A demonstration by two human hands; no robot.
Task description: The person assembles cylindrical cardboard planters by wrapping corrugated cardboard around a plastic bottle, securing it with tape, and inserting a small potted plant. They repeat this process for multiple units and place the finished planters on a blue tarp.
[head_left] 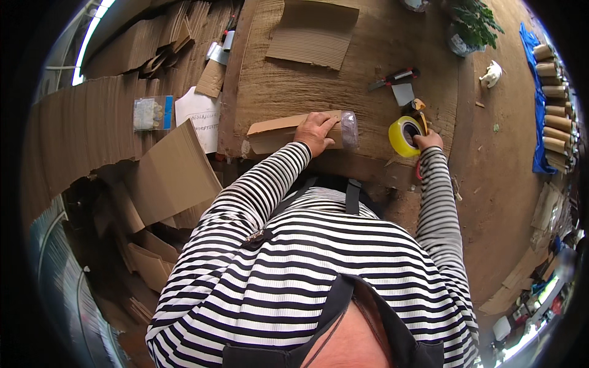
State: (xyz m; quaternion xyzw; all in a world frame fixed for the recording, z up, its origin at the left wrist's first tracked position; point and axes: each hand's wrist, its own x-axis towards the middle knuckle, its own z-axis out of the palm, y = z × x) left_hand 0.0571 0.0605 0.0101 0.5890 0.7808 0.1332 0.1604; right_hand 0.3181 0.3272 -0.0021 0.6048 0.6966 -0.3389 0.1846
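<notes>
My left hand [316,132] grips a long, narrow folded piece of cardboard [270,133] near the table's front edge, fingers over its top. Clear, shiny plastic, perhaps tape, covers the right end [349,129] of that piece. To the right, my right hand [428,141] is closed on a tape dispenser [418,105] carrying a wide yellow tape roll [402,137]. The dispenser is held apart from the cardboard. Part of its handle is hidden by my fingers. Beyond it, a knife-like tool with red ends [397,78] lies on the wooden table [251,86].
A flat corrugated sheet [313,34] lies at the table's far side. Stacked cardboard [80,122] fills the left, with a written paper [197,119] beside the table. A potted plant [472,27] stands at the far right corner. Rolled brown tubes [555,110] lie on blue sheeting at right.
</notes>
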